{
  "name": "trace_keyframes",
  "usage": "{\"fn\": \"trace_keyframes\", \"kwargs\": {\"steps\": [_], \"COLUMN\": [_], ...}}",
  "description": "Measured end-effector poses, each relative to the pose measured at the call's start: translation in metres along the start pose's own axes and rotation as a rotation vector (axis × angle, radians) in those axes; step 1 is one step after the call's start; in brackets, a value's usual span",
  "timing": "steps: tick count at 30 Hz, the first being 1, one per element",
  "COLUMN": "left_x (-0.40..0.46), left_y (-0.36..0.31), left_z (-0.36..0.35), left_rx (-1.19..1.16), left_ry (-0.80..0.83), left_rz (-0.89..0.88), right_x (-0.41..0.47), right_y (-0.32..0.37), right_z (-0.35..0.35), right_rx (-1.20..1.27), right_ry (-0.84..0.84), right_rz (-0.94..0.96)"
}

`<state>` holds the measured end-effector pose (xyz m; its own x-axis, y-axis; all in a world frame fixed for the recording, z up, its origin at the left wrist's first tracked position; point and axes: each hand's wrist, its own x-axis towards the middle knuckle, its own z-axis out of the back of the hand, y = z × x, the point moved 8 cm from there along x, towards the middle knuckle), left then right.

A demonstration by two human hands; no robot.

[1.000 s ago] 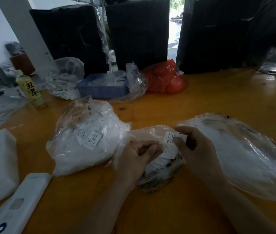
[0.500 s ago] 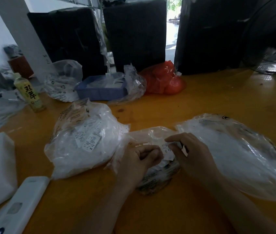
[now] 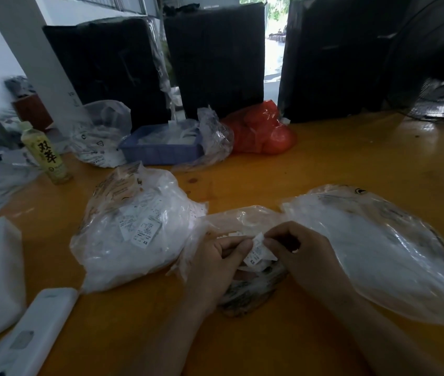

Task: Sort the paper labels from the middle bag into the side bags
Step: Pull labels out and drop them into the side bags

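Since a second ago, a paper label (image 3: pixel 256 253) is drawn lower over the middle bag (image 3: pixel 245 289) and pinched between left hand (image 3: pixel 212 270) and right hand (image 3: pixel 303 263); reading seems underway, and a side bag (image 3: pixel 134 229) must be chosen.

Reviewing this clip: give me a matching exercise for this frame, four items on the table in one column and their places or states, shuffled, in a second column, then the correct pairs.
Items
1. paper label
2. left side bag
3. bottle
4. red bag

Places or states
A. stands upright near the table's far left edge
B. pinched between the left hand and right hand over the middle bag
C. lies at the back, right of the blue tray
D. bulging with white labels, one marked XS showing through

Pairs: 1-B, 2-D, 3-A, 4-C
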<state>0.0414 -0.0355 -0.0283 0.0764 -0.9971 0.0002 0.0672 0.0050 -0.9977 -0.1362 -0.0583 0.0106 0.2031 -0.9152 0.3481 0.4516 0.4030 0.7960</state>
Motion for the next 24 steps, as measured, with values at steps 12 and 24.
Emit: {"fn": "trace_keyframes", "kwargs": {"steps": [12, 24], "left_x": [-0.002, -0.032], "left_y": [-0.010, -0.097], "left_z": [0.001, 0.107], "left_rx": [0.052, 0.564], "left_ry": [-0.010, -0.800], "left_rz": [-0.062, -0.616], "right_x": [-0.002, 0.002], "right_y": [0.011, -0.003], "right_z": [-0.006, 0.044], "right_rx": [-0.013, -0.379], "right_ry": [0.041, -0.201], "right_rz": [0.057, 0.022]}}
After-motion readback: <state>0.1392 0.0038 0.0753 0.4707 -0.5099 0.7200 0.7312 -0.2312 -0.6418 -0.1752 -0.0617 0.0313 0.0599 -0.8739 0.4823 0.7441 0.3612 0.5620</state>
